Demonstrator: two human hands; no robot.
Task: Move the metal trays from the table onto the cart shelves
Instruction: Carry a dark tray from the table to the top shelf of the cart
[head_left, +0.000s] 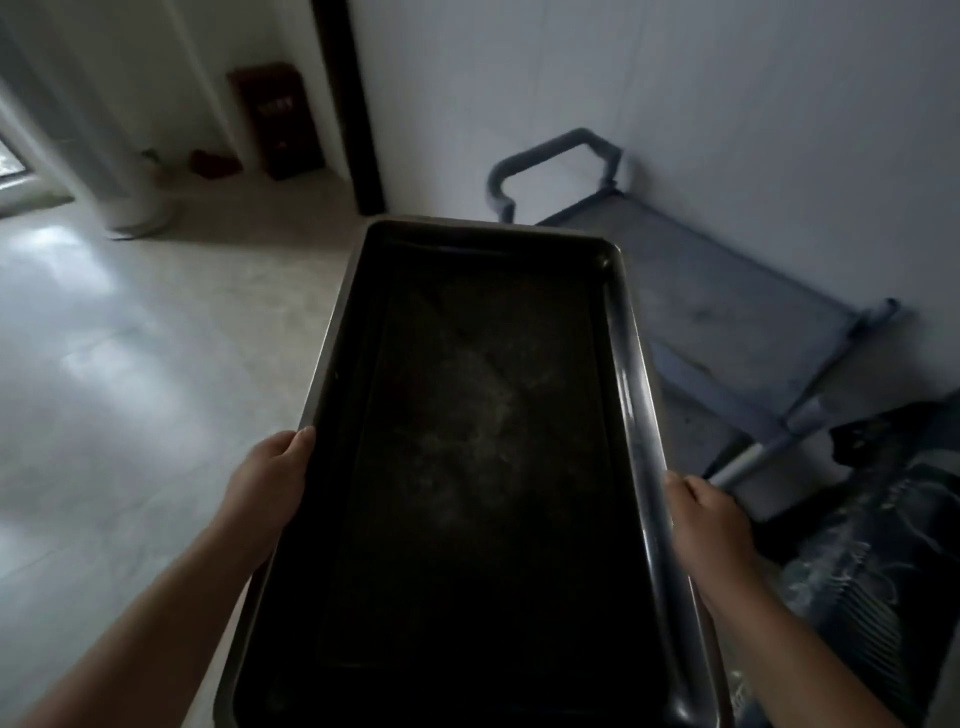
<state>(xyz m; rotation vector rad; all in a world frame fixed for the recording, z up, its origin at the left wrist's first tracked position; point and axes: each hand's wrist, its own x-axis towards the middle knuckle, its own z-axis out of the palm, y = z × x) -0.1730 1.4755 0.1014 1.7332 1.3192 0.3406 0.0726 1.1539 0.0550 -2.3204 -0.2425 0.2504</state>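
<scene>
Mid-carry! The dark, scuffed rectangular metal tray (467, 441) was off the table, held level between both hands: left hand (270, 483) and right hand (711, 525) each clamped on a long rim. The grey-blue tubular cart (691, 291) stood just ahead by the wall, top shelf bare. Setting it down remained undone, I judged.

The tray (478, 467) hides the fingers of both hands under its rim; only the thumbs show on top. Its near end runs off the bottom edge. Past the fingers, the tray covers part of the cart (727, 312). Right of the right hand (711, 525), dark stuff (878, 519) is too blurry to tell.
</scene>
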